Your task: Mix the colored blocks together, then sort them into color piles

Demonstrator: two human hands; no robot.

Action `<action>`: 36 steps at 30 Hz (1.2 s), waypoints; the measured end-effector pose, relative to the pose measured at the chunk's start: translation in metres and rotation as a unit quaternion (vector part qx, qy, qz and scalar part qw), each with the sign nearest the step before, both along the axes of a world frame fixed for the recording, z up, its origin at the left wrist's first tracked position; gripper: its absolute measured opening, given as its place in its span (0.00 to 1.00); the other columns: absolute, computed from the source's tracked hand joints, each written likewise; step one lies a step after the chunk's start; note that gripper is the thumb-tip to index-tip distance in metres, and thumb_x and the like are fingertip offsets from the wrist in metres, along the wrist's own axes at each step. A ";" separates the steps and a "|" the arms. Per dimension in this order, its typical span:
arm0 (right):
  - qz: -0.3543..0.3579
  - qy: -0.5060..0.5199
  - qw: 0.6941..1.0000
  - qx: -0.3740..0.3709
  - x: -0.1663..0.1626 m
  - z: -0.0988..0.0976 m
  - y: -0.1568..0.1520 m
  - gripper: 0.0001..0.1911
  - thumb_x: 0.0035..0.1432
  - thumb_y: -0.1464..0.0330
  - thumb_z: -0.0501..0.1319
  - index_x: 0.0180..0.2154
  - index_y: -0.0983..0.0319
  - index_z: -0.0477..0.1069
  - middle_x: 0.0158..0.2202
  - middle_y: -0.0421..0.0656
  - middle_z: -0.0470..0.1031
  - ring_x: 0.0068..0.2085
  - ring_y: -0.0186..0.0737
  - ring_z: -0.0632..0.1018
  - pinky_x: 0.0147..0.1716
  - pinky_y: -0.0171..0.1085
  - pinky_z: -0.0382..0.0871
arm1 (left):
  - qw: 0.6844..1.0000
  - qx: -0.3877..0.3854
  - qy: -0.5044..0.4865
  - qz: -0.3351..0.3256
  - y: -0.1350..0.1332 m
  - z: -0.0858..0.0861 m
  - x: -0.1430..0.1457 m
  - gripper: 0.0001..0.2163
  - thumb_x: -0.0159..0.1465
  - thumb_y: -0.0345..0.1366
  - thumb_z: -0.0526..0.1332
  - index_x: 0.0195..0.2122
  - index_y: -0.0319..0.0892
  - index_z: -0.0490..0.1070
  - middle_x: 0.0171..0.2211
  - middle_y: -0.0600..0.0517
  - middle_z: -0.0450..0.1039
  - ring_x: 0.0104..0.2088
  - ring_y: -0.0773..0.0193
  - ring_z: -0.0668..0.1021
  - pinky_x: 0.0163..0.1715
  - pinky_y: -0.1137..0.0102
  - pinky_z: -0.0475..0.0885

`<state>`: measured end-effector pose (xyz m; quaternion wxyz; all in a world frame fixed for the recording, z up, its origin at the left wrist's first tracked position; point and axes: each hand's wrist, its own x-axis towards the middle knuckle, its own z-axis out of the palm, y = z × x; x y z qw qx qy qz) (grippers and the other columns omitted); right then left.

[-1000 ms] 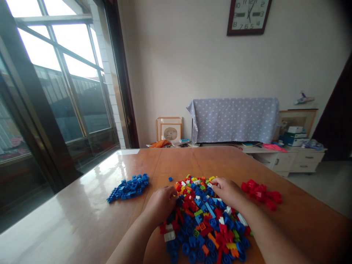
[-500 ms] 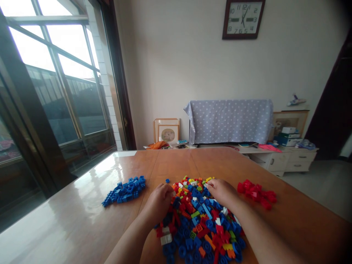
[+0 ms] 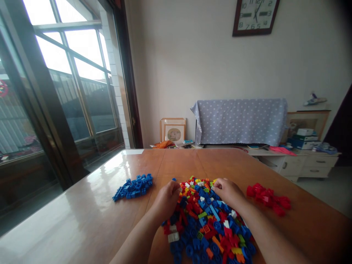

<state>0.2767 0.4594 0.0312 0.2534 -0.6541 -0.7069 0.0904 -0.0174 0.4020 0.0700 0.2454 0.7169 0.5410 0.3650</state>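
A heap of mixed toy building bricks (image 3: 203,216) in blue, red, orange, yellow, green and white is spread before me. My left hand (image 3: 168,196) is at its left edge, fingers curled together; anything inside them is hidden. At the far right of the heap, my right hand (image 3: 227,190) pinches, with a small white brick (image 3: 212,188) showing at the fingertips. Left of my left hand is a pile of blue bricks (image 3: 134,187). Beyond my right hand lies a pile of red bricks (image 3: 268,198). One round blue piece (image 3: 174,179) sits just past my left fingers.
Everything lies on a glossy brown wooden table (image 3: 137,227). Behind it stand a low white cabinet (image 3: 295,167), a shape under a dotted grey cloth (image 3: 239,123) and framed pictures (image 3: 173,132). Glass window panels (image 3: 82,84) are on the left, and a clock (image 3: 256,16) hangs above.
The whole view has shifted, so things appear farther right. My left hand has risen slightly and partly covers the round blue piece. My right hand stays at the heap's far right, fingers more curled.
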 end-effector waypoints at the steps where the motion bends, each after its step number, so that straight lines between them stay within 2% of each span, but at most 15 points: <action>1: 0.005 0.003 1.000 0.002 0.000 -0.001 0.000 0.07 0.57 0.63 0.62 0.32 0.58 0.75 0.33 0.41 0.77 0.34 0.38 0.75 0.33 0.33 0.59 | 1.000 -0.010 -0.024 -0.002 0.000 0.000 0.000 0.13 0.67 0.43 0.57 0.42 0.41 0.75 0.34 0.52 0.78 0.35 0.63 0.76 0.34 0.72 0.68; 5: 0.024 0.019 1.000 0.008 0.000 0.001 -0.003 0.06 0.57 0.64 0.61 0.31 0.58 0.73 0.29 0.39 0.76 0.33 0.38 0.75 0.33 0.34 0.61 | 0.993 -0.035 -0.115 -0.013 0.003 -0.004 0.002 0.19 0.66 0.44 0.59 0.53 0.39 0.74 0.42 0.47 0.79 0.42 0.59 0.78 0.41 0.70 0.71; 7: 0.025 0.039 0.999 0.026 -0.001 0.006 -0.007 0.07 0.58 0.63 0.59 0.34 0.57 0.73 0.32 0.40 0.77 0.35 0.39 0.75 0.34 0.34 0.63 | 0.988 -0.040 -0.145 -0.022 0.003 -0.005 0.003 0.20 0.65 0.45 0.60 0.54 0.38 0.74 0.42 0.46 0.79 0.43 0.59 0.78 0.42 0.69 0.72; 9: 0.036 0.109 0.993 0.040 -0.007 0.014 -0.014 0.10 0.59 0.61 0.58 0.39 0.58 0.73 0.34 0.41 0.78 0.36 0.40 0.76 0.35 0.35 0.65 | 0.984 -0.045 -0.171 -0.036 0.002 -0.004 0.006 0.21 0.64 0.45 0.61 0.53 0.38 0.74 0.41 0.47 0.78 0.42 0.59 0.78 0.42 0.68 0.72; 12: 0.086 0.276 0.957 -0.003 -0.021 0.029 -0.032 0.15 0.60 0.56 0.59 0.43 0.59 0.72 0.34 0.41 0.76 0.34 0.39 0.75 0.33 0.35 0.68 | 0.975 -0.052 -0.205 -0.071 -0.002 -0.001 0.012 0.21 0.63 0.46 0.63 0.53 0.38 0.74 0.39 0.48 0.77 0.39 0.61 0.77 0.40 0.69 0.71; 15: 0.138 0.378 0.913 -0.072 -0.039 0.042 -0.051 0.18 0.61 0.54 0.60 0.45 0.59 0.71 0.34 0.40 0.75 0.32 0.36 0.74 0.30 0.33 0.68 | 0.960 -0.072 -0.244 -0.120 -0.007 -0.001 0.021 0.22 0.62 0.46 0.65 0.54 0.40 0.73 0.36 0.50 0.75 0.35 0.63 0.75 0.36 0.71 0.70; 19: 0.188 0.419 0.881 -0.114 -0.057 0.049 -0.068 0.18 0.60 0.52 0.63 0.43 0.59 0.70 0.32 0.38 0.74 0.32 0.35 0.75 0.33 0.34 0.70 | 0.933 -0.083 -0.298 -0.182 -0.013 -0.003 0.033 0.23 0.61 0.45 0.68 0.54 0.40 0.71 0.31 0.54 0.71 0.31 0.67 0.72 0.32 0.73 0.66; 22: 0.207 0.423 0.872 -0.133 -0.065 0.048 -0.070 0.18 0.60 0.53 0.63 0.41 0.60 0.69 0.31 0.38 0.76 0.33 0.37 0.78 0.34 0.36 0.72 | 0.913 -0.082 -0.323 -0.235 -0.014 -0.005 0.038 0.19 0.61 0.42 0.68 0.50 0.40 0.72 0.33 0.52 0.73 0.35 0.64 0.75 0.37 0.71 0.68; 24: 0.218 0.431 0.864 -0.141 -0.068 0.044 -0.068 0.16 0.60 0.54 0.63 0.40 0.60 0.68 0.31 0.38 0.77 0.33 0.39 0.79 0.34 0.38 0.73 | 0.916 -0.078 -0.312 -0.241 -0.015 -0.006 0.039 0.14 0.62 0.41 0.67 0.46 0.40 0.74 0.35 0.50 0.74 0.38 0.62 0.76 0.39 0.70 0.69; 30: 0.237 0.440 0.856 -0.132 -0.072 0.032 -0.062 0.12 0.61 0.58 0.63 0.39 0.59 0.67 0.32 0.38 0.78 0.33 0.40 0.80 0.33 0.39 0.75 | 0.973 -0.013 -0.161 -0.163 -0.017 -0.005 0.035 0.11 0.61 0.37 0.67 0.44 0.42 0.76 0.34 0.51 0.75 0.34 0.63 0.74 0.33 0.72 0.67; 34: 0.250 0.429 0.860 -0.118 -0.073 0.034 -0.066 0.11 0.62 0.59 0.61 0.40 0.59 0.67 0.34 0.39 0.77 0.34 0.40 0.80 0.34 0.39 0.75 | 0.983 0.025 -0.108 -0.145 -0.020 -0.002 0.036 0.10 0.60 0.35 0.66 0.43 0.42 0.77 0.34 0.52 0.76 0.33 0.64 0.73 0.33 0.73 0.65; 36: 0.248 0.402 0.875 -0.103 -0.070 0.036 -0.067 0.11 0.63 0.60 0.59 0.44 0.59 0.68 0.34 0.40 0.78 0.34 0.40 0.79 0.35 0.39 0.75 | 0.985 0.022 -0.098 -0.138 -0.018 -0.001 0.034 0.10 0.61 0.36 0.65 0.44 0.42 0.77 0.33 0.53 0.75 0.32 0.65 0.73 0.31 0.74 0.65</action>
